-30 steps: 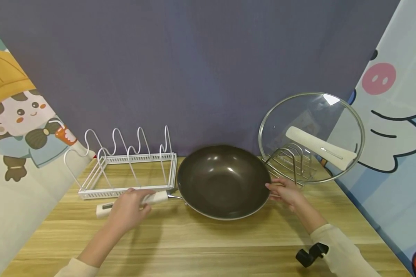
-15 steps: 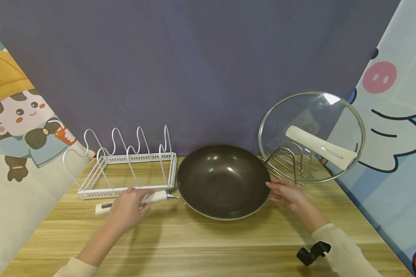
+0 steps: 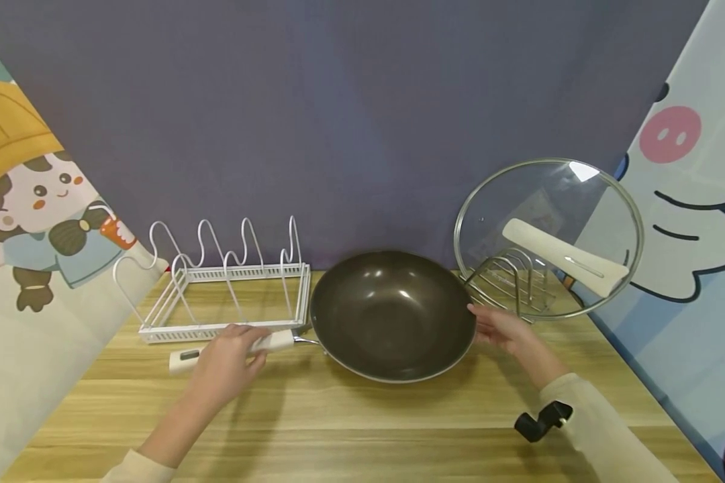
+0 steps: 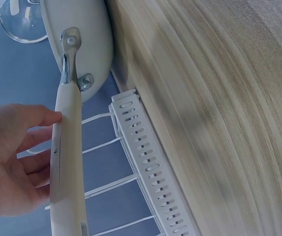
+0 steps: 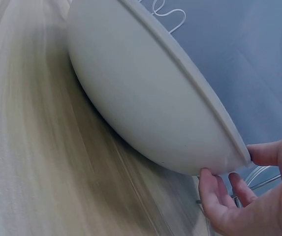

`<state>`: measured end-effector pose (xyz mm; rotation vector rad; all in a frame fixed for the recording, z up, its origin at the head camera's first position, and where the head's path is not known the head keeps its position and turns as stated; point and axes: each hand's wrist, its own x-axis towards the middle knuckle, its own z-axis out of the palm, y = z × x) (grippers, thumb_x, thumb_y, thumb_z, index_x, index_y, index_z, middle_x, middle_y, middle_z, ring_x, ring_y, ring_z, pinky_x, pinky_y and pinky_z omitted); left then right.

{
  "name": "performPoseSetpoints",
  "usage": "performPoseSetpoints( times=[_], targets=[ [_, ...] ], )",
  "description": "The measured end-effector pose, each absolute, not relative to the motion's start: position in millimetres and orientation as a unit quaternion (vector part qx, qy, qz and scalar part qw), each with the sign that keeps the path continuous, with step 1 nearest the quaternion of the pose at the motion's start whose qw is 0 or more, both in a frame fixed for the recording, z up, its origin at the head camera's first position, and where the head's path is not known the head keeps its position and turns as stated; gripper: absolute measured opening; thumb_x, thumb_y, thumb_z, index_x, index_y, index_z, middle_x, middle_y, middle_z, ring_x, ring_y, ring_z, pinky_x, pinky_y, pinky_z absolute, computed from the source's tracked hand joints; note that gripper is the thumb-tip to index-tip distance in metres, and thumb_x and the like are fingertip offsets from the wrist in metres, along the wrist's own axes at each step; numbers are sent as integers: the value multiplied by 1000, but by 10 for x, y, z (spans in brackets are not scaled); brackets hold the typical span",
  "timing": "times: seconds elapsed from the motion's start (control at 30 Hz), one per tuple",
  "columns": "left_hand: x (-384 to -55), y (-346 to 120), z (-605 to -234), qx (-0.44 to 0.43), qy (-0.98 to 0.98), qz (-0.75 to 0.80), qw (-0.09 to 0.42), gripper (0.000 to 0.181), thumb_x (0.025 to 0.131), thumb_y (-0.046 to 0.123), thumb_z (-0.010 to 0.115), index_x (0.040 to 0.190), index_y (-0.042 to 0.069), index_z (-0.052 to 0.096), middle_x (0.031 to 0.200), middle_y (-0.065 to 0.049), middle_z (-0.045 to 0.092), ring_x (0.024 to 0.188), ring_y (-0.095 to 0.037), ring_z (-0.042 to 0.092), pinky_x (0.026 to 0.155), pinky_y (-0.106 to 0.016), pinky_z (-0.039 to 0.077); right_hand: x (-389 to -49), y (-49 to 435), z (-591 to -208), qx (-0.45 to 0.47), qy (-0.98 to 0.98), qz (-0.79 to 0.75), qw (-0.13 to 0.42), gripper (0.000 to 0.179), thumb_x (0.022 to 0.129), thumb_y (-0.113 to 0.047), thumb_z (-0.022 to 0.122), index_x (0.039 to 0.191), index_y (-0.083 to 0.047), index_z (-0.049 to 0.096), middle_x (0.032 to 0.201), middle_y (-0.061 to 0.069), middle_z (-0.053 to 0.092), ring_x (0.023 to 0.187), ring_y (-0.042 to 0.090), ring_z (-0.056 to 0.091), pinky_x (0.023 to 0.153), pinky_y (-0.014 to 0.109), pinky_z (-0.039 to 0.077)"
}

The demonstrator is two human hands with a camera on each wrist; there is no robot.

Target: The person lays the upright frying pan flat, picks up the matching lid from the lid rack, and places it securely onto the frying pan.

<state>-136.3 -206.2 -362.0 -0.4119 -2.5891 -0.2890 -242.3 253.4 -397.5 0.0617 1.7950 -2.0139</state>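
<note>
Head view shows a dark-lined pan (image 3: 393,315) at the middle of the wooden table (image 3: 362,436), its open side up and tilted towards the person; whether its base touches the wood cannot be told. The left hand (image 3: 226,359) grips the cream handle (image 3: 274,341), which points to the left. In the right wrist view, the right hand (image 5: 259,196) pinches the far edge of the pan, thumb at the rim and fingertips against the pale outer wall.

Just behind the handle is a white rack (image 3: 181,333) with wavy wire dividers. On the right, a glass lid (image 3: 544,194) with a long cream grip (image 3: 564,258) leans in a steel rack (image 3: 517,292) near the right hand. A black fitting (image 3: 544,421) is at the right sleeve (image 3: 610,429).
</note>
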Motion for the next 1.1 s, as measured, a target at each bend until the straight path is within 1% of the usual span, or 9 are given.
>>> performPoseSetpoints(
  times=[0.2, 0.27, 0.33, 0.43, 0.5, 0.53, 0.63, 0.83, 1.1],
  targets=[
    [-1368, -2053, -3620, -147, -951, -103, 253, 29, 70, 7, 78, 99, 7, 72, 93, -12, 73, 84, -30, 67, 68, -42, 58, -2467, 2533, -3955, 37, 658, -722, 211, 21, 100, -22, 47, 86, -24, 62, 80, -14, 68, 79, 0, 63, 76, 16, 55],
    [-1372, -2046, -3621, -147, -949, -100, 259, 29, 69, 7, 78, 97, 6, 72, 92, -12, 73, 82, -29, 67, 67, -41, 58, -2473, 2534, -3949, 41, 658, -722, 209, 15, 100, -22, 47, 93, -19, 60, 80, -15, 68, 79, 0, 63, 76, 16, 55],
    [-1379, -2039, -3620, -149, -948, -97, 265, 28, 68, 6, 79, 95, 5, 72, 90, -12, 73, 80, -29, 66, 67, -41, 58, -2475, 2533, -3943, 46, 660, -721, 207, 20, 100, -22, 48, 113, -10, 56, 80, -15, 67, 79, 0, 63, 75, 17, 54],
    [-1386, -2033, -3618, -148, -947, -95, 269, 28, 67, 6, 79, 94, 5, 72, 88, -13, 73, 78, -29, 66, 68, -41, 57, -2482, 2533, -3941, 45, 667, -715, 206, 54, 100, -22, 49, 142, 6, 30, 82, -16, 64, 79, -1, 62, 76, 17, 54],
    [-1386, -2032, -3611, -145, -948, -95, 267, 27, 67, 6, 79, 94, 5, 72, 88, -12, 73, 78, -29, 66, 68, -41, 57, -2485, 2528, -3938, 43, 672, -710, 206, 69, 100, -23, 49, 149, 7, 12, 84, -16, 63, 80, -1, 61, 76, 16, 54],
    [-1384, -2032, -3607, -143, -949, -96, 264, 27, 67, 6, 78, 94, 5, 72, 88, -12, 73, 78, -29, 66, 68, -42, 57, -2489, 2527, -3941, 42, 673, -710, 206, 71, 100, -23, 49, 150, 6, 8, 84, -16, 63, 81, -1, 61, 77, 16, 54],
    [-1381, -2029, -3595, -138, -952, -97, 256, 27, 68, 6, 78, 94, 5, 72, 89, -12, 73, 79, -30, 65, 70, -43, 57, -2488, 2517, -3942, 42, 671, -712, 203, 67, 99, -22, 51, 149, 4, 15, 85, -16, 63, 81, 0, 61, 77, 17, 54],
    [-1385, -2021, -3590, -140, -952, -94, 254, 26, 67, 5, 77, 93, 4, 72, 88, -13, 72, 76, -28, 63, 70, -42, 56, -2463, 2510, -3951, 42, 673, -713, 192, 48, 99, -21, 52, 139, -3, 34, 86, -17, 64, 81, 0, 62, 76, 16, 54],
    [-1433, -2027, -3626, -167, -944, -60, 279, 26, 65, 4, 76, 90, 2, 69, 84, -12, 69, 76, -28, 61, 68, -39, 55, -2425, 2494, -3963, 41, 662, -725, 182, 55, 99, -19, 51, 145, 1, 28, 86, -15, 63, 80, 2, 63, 75, 17, 55]
  ],
)
